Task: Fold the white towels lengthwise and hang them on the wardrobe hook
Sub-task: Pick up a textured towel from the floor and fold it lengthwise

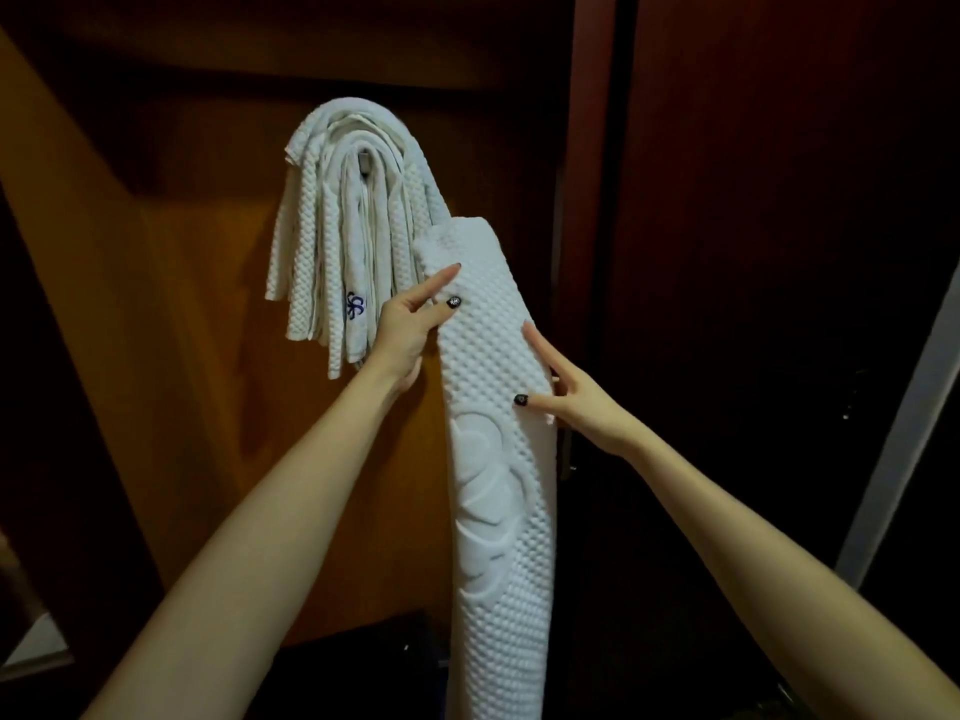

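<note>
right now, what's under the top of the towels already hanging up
Only a small piece of the metal hook shows in the gap beneath the arch of the hung towels. Its mounting on the wardrobe panel is covered by them.

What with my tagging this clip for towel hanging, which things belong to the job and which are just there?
Job: folded towel, pinched by the left hand and right hand; hung towels; hook.
Just there: dark door on the right; pale strip at the far right edge.
</note>
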Motion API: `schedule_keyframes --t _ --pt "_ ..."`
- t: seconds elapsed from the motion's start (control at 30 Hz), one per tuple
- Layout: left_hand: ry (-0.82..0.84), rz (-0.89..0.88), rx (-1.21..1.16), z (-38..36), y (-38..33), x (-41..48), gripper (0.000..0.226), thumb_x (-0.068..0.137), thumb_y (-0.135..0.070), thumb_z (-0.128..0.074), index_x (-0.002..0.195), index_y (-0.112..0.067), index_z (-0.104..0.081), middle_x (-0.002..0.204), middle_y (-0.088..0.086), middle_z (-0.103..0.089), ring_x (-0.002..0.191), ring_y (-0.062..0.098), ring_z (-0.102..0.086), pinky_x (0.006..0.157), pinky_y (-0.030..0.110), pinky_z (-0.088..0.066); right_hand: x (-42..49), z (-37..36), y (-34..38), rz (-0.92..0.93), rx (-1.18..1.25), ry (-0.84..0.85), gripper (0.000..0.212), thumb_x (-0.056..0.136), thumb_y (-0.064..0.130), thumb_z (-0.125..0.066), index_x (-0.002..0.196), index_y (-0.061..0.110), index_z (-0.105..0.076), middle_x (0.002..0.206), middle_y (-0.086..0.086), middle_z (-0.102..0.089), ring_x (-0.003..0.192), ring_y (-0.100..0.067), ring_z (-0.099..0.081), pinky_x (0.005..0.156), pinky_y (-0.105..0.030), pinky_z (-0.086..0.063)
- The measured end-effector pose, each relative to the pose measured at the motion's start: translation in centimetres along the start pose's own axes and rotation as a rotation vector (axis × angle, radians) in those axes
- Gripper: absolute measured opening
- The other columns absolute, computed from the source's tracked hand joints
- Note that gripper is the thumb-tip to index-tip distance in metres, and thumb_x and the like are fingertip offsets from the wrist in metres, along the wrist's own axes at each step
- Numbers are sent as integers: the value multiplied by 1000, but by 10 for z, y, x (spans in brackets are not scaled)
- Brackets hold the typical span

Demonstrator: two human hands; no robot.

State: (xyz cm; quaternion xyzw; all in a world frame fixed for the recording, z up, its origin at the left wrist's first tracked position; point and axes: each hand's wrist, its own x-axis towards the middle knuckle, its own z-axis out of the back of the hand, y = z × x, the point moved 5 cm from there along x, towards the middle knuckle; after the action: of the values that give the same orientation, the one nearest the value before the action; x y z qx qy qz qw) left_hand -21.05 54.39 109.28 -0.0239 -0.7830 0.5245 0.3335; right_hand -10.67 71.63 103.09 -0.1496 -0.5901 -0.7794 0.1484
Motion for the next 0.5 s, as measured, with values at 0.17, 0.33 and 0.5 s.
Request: schedule_keyframes --t 0.17,0.33,0.5 --pt "63 84 -51 9 3 -4 43 95 -5 -52 134 -24 -53 133 5 -57 119 15 -55 96 30 -49 6 -5 10 61 -106 -90 59 93 -1 -59 144 23 -43 134 27 -48 128 -4 -49 95 -17 -48" --pt "132 138 106 16 6 -12 55 87 1 -59 125 -38 -58 129 -8 -51 112 14 -55 74 24 -54 24 -3 25 61 -97 -97 59 93 -4 -55 142 28 -46 112 24 -67 102 -6 -66 81 -28 -57" --pt "72 149 -99 16 4 -11 44 91 -3 -56 129 -26 -56 111 -5 -70 103 8 -65 79 20 -53 41 4 36 78 18 -78 59 93 -2 -56 140 33 -47 127 6 -65 114 -15 -63 86 -23 -54"
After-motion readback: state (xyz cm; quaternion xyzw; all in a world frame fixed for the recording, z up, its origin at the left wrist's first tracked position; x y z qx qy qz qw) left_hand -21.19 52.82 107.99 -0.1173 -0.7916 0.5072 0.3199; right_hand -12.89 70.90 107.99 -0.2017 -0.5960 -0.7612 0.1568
